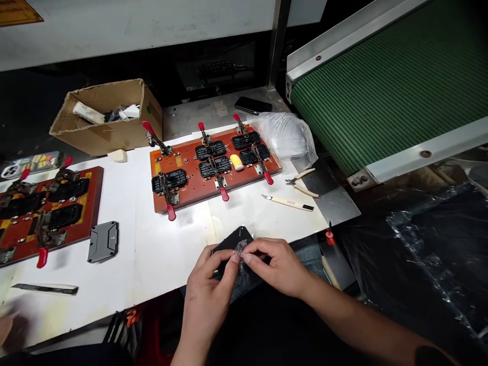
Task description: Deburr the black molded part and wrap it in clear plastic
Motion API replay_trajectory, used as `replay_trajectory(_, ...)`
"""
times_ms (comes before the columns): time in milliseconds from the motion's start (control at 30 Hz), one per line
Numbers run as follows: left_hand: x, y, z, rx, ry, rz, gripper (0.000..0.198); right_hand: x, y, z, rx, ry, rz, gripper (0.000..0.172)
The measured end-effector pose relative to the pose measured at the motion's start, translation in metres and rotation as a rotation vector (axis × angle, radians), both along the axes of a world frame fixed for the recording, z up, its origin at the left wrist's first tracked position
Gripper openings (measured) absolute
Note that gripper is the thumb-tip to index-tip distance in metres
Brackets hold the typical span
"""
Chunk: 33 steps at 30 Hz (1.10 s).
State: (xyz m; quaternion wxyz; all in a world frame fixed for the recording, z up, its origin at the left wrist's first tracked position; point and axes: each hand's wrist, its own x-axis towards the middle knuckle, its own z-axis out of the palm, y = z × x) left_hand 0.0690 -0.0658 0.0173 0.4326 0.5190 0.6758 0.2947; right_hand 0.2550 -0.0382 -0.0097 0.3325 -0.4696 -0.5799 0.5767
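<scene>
At the table's front edge, my left hand (211,284) and my right hand (280,265) meet, thumbs and forefingers pinched on a small piece of clear plastic film (242,247). Just behind the fingers is a flat black part (238,236), partly covered by my left hand; whether either hand touches it I cannot tell. Beyond lies a red-brown fixture board (194,183) with red-handled toggle clamps over several black plastic parts. A craft knife (287,202) and side cutters (301,183) rest right of the board.
Left are a second clamp board (97,203), a grey case (103,242), a black cutter knife (46,288) and another person's blurred hand (13,330). A cardboard box (107,134), phone (253,105) and plastic bag (284,134) stand behind. The green conveyor (396,81) rises at right.
</scene>
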Motion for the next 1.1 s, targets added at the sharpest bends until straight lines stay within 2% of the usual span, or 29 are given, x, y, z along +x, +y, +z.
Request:
replay_trajectory(100,0.001,0.000,0.001,0.005,0.020,0.026,0.030,-0.002,-0.001,-0.007,-0.174,0.073,-0.116,0.017)
replay_trajectory(167,0.002,0.001,0.001,0.018,0.046,0.044,0.028,-0.002,-0.001,-0.010,-0.204,0.065,-0.164,0.019)
replay_trajectory(333,0.007,-0.002,0.002,0.092,0.092,0.041,0.028,-0.006,-0.004,-0.012,-0.259,0.077,-0.087,0.024)
replay_trajectory(433,0.007,-0.004,0.003,0.157,0.159,0.069,0.026,-0.007,-0.005,-0.015,-0.277,0.043,-0.072,0.020)
replay_trajectory(567,0.003,-0.003,0.000,0.217,0.229,0.087,0.026,-0.004,-0.005,-0.017,-0.162,-0.042,-0.183,0.014)
replay_trajectory(667,0.002,-0.001,-0.003,0.170,0.201,0.030,0.037,-0.003,-0.005,-0.013,-0.058,-0.121,-0.227,0.016)
replay_trajectory(767,0.003,-0.001,-0.006,0.137,0.198,-0.029,0.038,-0.004,-0.007,-0.012,0.062,-0.150,-0.175,0.015)
replay_trajectory(867,0.003,-0.002,-0.006,0.176,0.271,0.024,0.030,-0.003,-0.006,-0.015,0.162,-0.203,-0.160,0.010)
replay_trajectory(1000,0.001,-0.001,-0.007,0.203,0.362,0.098,0.027,0.003,-0.002,-0.019,0.168,-0.273,-0.237,0.007)
replay_trajectory(1100,0.002,0.003,-0.007,0.134,0.269,0.075,0.033,0.004,-0.001,-0.017,0.204,-0.179,-0.146,0.016)
